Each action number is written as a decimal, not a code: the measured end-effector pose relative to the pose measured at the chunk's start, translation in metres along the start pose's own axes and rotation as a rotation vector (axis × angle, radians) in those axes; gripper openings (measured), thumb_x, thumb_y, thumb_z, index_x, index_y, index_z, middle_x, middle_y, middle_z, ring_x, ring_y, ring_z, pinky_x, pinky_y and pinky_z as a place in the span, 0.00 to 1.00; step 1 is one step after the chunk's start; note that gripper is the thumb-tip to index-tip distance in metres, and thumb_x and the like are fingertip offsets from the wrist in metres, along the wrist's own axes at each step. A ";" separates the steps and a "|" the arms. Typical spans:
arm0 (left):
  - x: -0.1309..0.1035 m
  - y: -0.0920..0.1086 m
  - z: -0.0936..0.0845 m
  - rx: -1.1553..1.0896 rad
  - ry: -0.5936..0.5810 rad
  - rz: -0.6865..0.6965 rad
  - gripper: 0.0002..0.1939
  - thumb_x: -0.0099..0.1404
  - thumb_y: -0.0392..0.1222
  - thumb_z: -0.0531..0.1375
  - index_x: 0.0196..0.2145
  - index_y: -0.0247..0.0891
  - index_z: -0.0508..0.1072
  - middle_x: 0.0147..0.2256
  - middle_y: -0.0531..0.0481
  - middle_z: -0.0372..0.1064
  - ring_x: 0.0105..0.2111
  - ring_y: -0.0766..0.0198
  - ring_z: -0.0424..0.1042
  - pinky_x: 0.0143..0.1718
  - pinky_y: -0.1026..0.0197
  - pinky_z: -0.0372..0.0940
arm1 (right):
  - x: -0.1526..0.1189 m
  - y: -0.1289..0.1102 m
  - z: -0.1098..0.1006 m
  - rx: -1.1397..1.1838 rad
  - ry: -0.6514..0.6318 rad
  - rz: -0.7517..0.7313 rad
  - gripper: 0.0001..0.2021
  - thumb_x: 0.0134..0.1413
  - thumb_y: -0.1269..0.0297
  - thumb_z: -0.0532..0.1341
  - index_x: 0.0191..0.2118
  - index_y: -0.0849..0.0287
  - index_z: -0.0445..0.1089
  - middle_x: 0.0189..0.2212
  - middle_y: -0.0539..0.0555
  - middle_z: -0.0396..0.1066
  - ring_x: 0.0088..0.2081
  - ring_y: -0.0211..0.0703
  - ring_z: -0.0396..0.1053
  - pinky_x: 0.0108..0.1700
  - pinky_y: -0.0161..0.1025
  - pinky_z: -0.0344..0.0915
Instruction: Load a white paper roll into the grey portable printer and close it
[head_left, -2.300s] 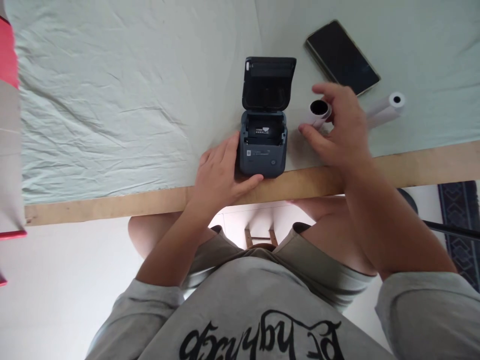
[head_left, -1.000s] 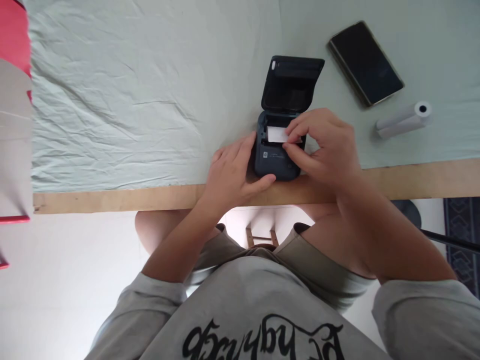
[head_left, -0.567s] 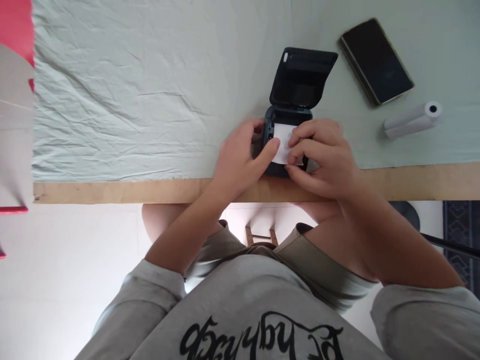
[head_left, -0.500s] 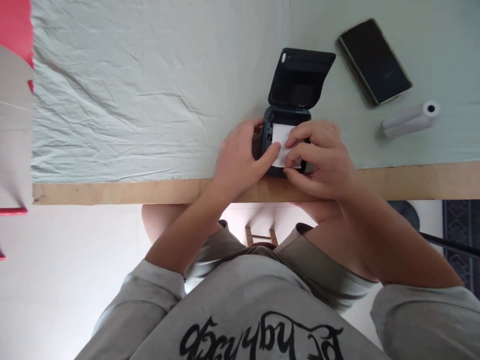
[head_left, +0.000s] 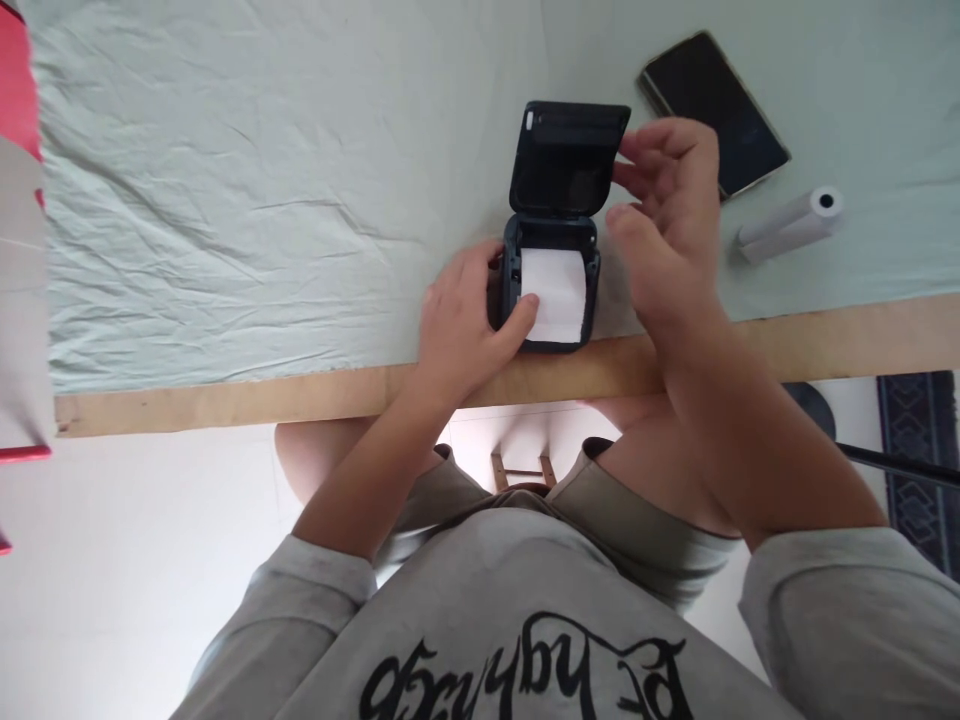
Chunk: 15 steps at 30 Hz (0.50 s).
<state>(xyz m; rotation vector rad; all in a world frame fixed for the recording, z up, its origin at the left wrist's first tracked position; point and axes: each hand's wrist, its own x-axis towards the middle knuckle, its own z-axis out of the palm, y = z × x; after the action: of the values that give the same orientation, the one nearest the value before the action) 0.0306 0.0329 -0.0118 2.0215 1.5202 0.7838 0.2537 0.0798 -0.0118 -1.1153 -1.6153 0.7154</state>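
Note:
A small dark portable printer [head_left: 593,300] sits at the table's front edge with its lid [head_left: 566,165] raised. White paper [head_left: 559,275] lies in its compartment. My left hand [head_left: 469,310] is closed around the printer's left side, the thumb resting on the paper's left part and the fingers along the outer wall. My right hand [head_left: 671,220] is beside the lid's right edge, thumb and fingers apart. Its fingertips reach that edge; whether they touch it I cannot tell.
Behind my right hand lies a dark phone-like device [head_left: 724,105] in a case. A white paper roll [head_left: 787,225] rests to the right on the pale green cloth [head_left: 262,180]. A wooden strip [head_left: 225,398] forms the table's front edge.
My right hand has left the paper and moved up and right to the lid's edge. My left hand stays on the printer. The whole view has shifted slightly.

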 end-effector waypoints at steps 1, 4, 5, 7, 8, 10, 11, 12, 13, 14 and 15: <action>0.000 0.000 0.000 0.004 -0.004 0.006 0.28 0.74 0.58 0.59 0.62 0.39 0.65 0.58 0.37 0.73 0.59 0.43 0.74 0.59 0.43 0.67 | 0.001 0.003 0.001 0.050 -0.014 0.020 0.23 0.61 0.58 0.61 0.60 0.32 0.59 0.64 0.46 0.66 0.64 0.56 0.70 0.58 0.58 0.69; -0.001 0.001 -0.001 0.026 -0.013 0.006 0.28 0.74 0.59 0.59 0.63 0.40 0.65 0.58 0.37 0.73 0.59 0.43 0.74 0.59 0.44 0.67 | 0.003 0.005 0.005 0.150 -0.043 0.050 0.29 0.59 0.56 0.62 0.63 0.28 0.56 0.68 0.42 0.65 0.67 0.55 0.67 0.62 0.59 0.66; -0.002 0.001 -0.001 0.031 -0.012 0.005 0.28 0.74 0.60 0.59 0.63 0.40 0.65 0.58 0.37 0.73 0.59 0.44 0.74 0.59 0.44 0.67 | 0.004 0.003 0.005 0.176 -0.035 0.039 0.28 0.59 0.54 0.63 0.63 0.30 0.56 0.66 0.44 0.67 0.66 0.55 0.67 0.61 0.58 0.67; -0.002 0.001 0.000 0.031 -0.002 0.010 0.28 0.75 0.61 0.59 0.63 0.41 0.65 0.57 0.38 0.74 0.58 0.45 0.74 0.58 0.45 0.67 | 0.005 -0.003 0.005 0.210 0.030 -0.020 0.26 0.58 0.47 0.62 0.61 0.36 0.59 0.58 0.49 0.73 0.60 0.54 0.71 0.60 0.57 0.69; -0.003 0.001 0.000 0.028 0.006 0.014 0.28 0.75 0.61 0.58 0.63 0.41 0.65 0.57 0.38 0.74 0.58 0.45 0.74 0.58 0.45 0.67 | 0.005 -0.006 0.005 0.199 0.060 -0.031 0.25 0.58 0.44 0.61 0.59 0.38 0.61 0.55 0.51 0.73 0.57 0.53 0.72 0.59 0.56 0.70; -0.003 0.000 0.001 0.022 0.022 0.017 0.28 0.75 0.61 0.58 0.63 0.41 0.66 0.57 0.38 0.74 0.57 0.46 0.74 0.58 0.45 0.66 | 0.003 -0.012 0.004 0.121 0.077 0.003 0.21 0.60 0.41 0.57 0.56 0.40 0.63 0.52 0.54 0.73 0.55 0.52 0.73 0.59 0.55 0.72; -0.004 -0.001 0.001 0.017 0.026 0.018 0.28 0.75 0.62 0.58 0.63 0.41 0.66 0.57 0.38 0.74 0.57 0.46 0.74 0.58 0.45 0.66 | 0.002 -0.015 0.004 0.066 0.052 0.035 0.20 0.61 0.42 0.56 0.55 0.41 0.63 0.53 0.54 0.73 0.55 0.53 0.73 0.59 0.55 0.72; -0.004 -0.002 0.001 0.010 0.027 0.018 0.29 0.75 0.62 0.57 0.63 0.41 0.66 0.57 0.37 0.74 0.57 0.46 0.74 0.59 0.45 0.66 | 0.000 -0.017 0.004 0.014 0.017 0.058 0.18 0.63 0.43 0.55 0.54 0.41 0.64 0.53 0.54 0.72 0.57 0.53 0.73 0.58 0.54 0.73; -0.004 -0.002 0.001 0.003 0.026 0.020 0.29 0.75 0.63 0.56 0.63 0.41 0.66 0.57 0.37 0.74 0.57 0.46 0.74 0.59 0.45 0.65 | -0.002 -0.019 0.004 -0.026 -0.024 0.064 0.16 0.64 0.45 0.55 0.54 0.41 0.65 0.54 0.54 0.73 0.58 0.53 0.72 0.57 0.55 0.73; -0.004 -0.003 0.001 -0.005 0.024 0.021 0.29 0.75 0.64 0.56 0.63 0.41 0.66 0.58 0.38 0.73 0.58 0.46 0.74 0.59 0.45 0.65 | -0.004 -0.019 0.005 -0.050 -0.055 0.051 0.15 0.65 0.47 0.56 0.53 0.42 0.65 0.54 0.53 0.73 0.58 0.54 0.73 0.57 0.55 0.74; -0.004 -0.003 0.001 -0.012 0.022 0.024 0.30 0.75 0.65 0.55 0.63 0.42 0.66 0.58 0.38 0.73 0.58 0.46 0.73 0.60 0.45 0.65 | -0.005 -0.018 0.006 -0.066 -0.083 0.035 0.14 0.65 0.48 0.57 0.53 0.43 0.66 0.54 0.53 0.73 0.58 0.54 0.73 0.58 0.55 0.73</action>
<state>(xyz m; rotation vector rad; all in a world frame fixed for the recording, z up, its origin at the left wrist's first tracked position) 0.0281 0.0298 -0.0154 2.0323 1.5023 0.8248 0.2429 0.0679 0.0000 -1.1775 -1.7032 0.7447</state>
